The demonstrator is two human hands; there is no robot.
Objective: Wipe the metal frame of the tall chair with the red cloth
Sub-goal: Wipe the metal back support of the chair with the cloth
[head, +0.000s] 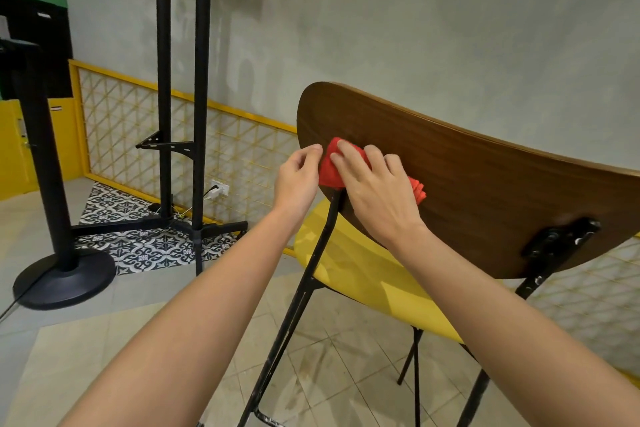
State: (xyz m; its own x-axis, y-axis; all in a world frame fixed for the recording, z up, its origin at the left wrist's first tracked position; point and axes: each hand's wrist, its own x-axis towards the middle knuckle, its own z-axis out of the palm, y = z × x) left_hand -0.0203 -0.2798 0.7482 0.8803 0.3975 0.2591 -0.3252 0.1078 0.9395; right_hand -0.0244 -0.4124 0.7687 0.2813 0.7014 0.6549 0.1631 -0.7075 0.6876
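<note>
Now the right hand (375,191) is pressing the folded red cloth (330,163) on the wooden backrest (485,180) at the frame's centre, above the black metal frame (311,274); the left hand (298,180) is pinching the cloth's left edge.

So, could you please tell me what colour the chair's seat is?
Yellow; the seat shows best in the head view, below the brown wooden backrest.

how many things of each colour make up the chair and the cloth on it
Red: 1, the red cloth
Brown: 1, the wooden backrest
Yellow: 1, the seat
Black: 1, the metal frame
Total: 4
</note>
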